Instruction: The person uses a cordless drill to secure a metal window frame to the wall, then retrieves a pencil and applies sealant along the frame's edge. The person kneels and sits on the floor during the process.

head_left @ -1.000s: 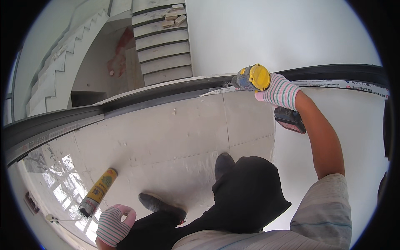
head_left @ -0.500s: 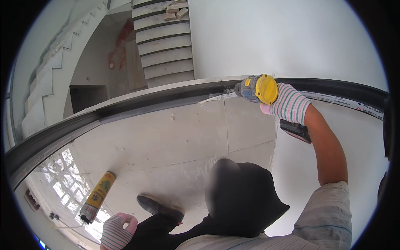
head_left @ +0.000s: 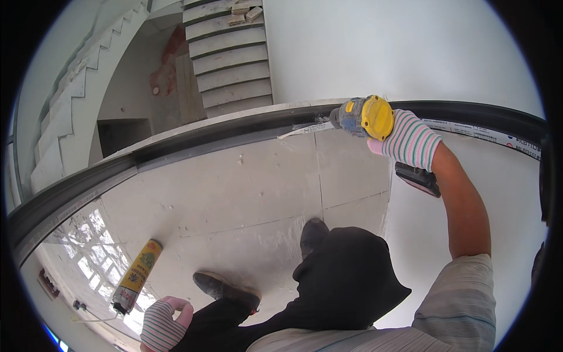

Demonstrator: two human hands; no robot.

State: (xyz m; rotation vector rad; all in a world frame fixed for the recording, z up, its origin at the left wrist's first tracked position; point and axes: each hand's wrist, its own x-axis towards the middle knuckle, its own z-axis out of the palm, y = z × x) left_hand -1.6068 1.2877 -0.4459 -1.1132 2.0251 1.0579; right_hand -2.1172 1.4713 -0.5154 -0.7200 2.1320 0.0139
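My right hand (head_left: 406, 139), in a striped pink, white and green glove, grips a yellow and grey cordless drill (head_left: 375, 117). The drill lies almost level, its nose pointing left against the long black metal profile (head_left: 229, 131). Whether a bit or screw sits at its tip is too small to tell. Low at the left, my left hand (head_left: 161, 325), in a matching glove, is held with its fingers curled in; what they hold, if anything, is hidden. Close beside it stands a yellow, white and red spray can (head_left: 139, 276) with a thin pale tube at its lower end.
Beyond the profile a staircase (head_left: 231, 70) drops away, with several small blocks (head_left: 246, 13) on its steps. A white wall (head_left: 399, 53) rises at the right. My dark shoes (head_left: 220, 286) rest on dusty floor tiles (head_left: 246, 193), with black cloth (head_left: 352, 276) above them.
The drill and my right hand appear slightly higher in view, along with the profile. A second shoe now shows beside the black cloth. My left hand keeps its curled pose.
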